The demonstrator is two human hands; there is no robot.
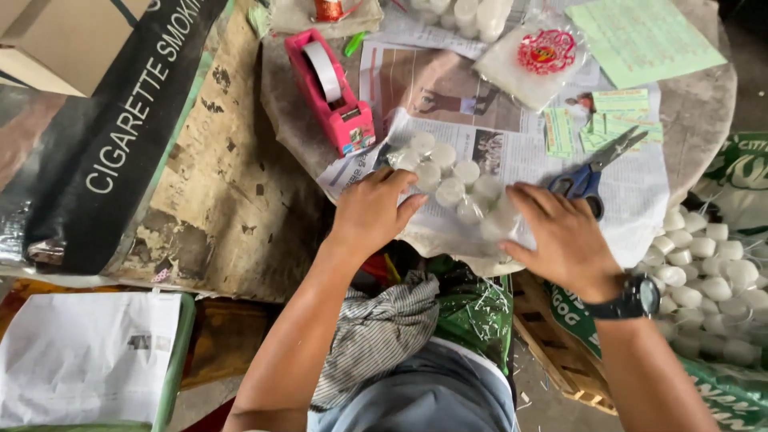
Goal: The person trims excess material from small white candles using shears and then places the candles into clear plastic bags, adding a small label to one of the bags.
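A clear plastic packet of small white round blocks lies on newspaper at the near edge of a round table. My left hand presses on the packet's near left end, fingers curled over it. At the packet's right end my right hand grips the plastic, a black watch on its wrist. Blue-handled scissors lie just beyond my right hand.
A pink tape dispenser stands at the table's left. A sealed packet with a red label, green paper slips and a green sheet lie farther back. A bag of loose white blocks sits at right. Cardboard leans at left.
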